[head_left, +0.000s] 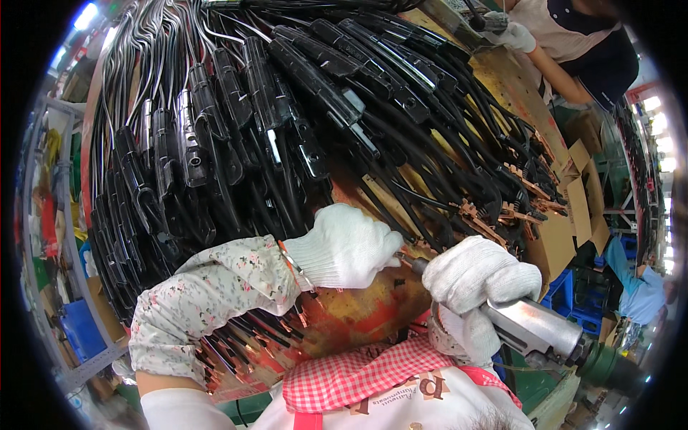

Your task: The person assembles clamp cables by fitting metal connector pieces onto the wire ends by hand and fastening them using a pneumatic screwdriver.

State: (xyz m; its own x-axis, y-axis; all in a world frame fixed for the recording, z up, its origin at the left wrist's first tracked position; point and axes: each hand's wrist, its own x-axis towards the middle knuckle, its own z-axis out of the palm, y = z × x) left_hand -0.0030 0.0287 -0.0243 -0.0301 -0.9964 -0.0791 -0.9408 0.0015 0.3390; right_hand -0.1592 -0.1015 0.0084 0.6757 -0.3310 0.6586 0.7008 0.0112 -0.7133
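Gripped metal tool [532, 327] in right hand [481, 276], four o'clock; judged heavy, rigid, best held round barrel [548, 324]; pinched copper-coloured end [404, 256] in left hand [351, 244].

Overall bright, indoor. Strip of light at 11 o'clock [84, 16] blown out; row of bright patches at 3 o'clock [663, 136] also clipped. Hard glare streaks on black plastic housings [193, 147], 10 to 12 o'clock; gaps between them go near-black. Highlight along the metal tool body [534, 326], 4 o'clock. White gloves [347, 247] pale but knit texture readable. Centre sharp enough. Fisheye: shelf frame [69, 143] at 9 o'clock bows, background there soft; blue-clad person [643, 294] toward 4 o'clock smeary. Corners black.
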